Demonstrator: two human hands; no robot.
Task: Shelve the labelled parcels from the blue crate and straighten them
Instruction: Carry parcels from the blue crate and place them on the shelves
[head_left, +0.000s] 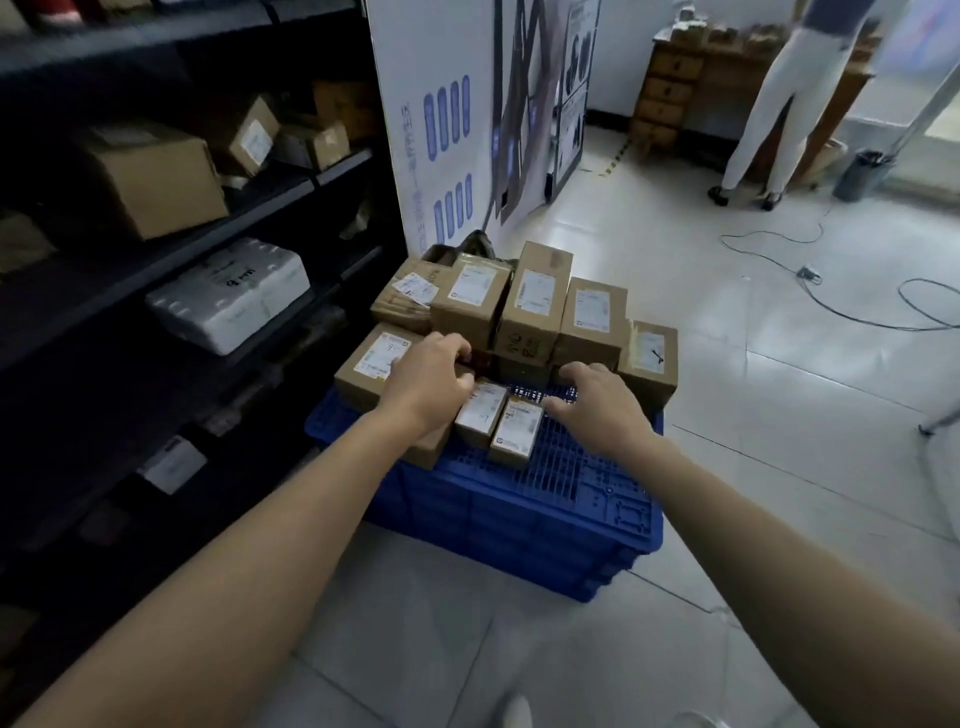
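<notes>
An upturned blue crate (545, 499) stands on the floor with several labelled cardboard parcels stacked on its top. A row of taller parcels (535, 304) fills the far side. Two small parcels (480, 413) (516, 431) lie side by side at the middle. My left hand (434, 382) rests over a flat parcel (371, 364) at the crate's left, fingers curled at the edge of the small parcels. My right hand (597, 402) hovers just right of the small parcels, fingers spread, holding nothing.
A dark shelving unit (171, 260) runs along the left, holding cardboard boxes (156, 182) and a white foam box (228, 293). A white printed board (441, 119) stands behind the crate. A person stands at the back right by wooden drawers (667, 98). Cables (831, 291) trail over the tiled floor.
</notes>
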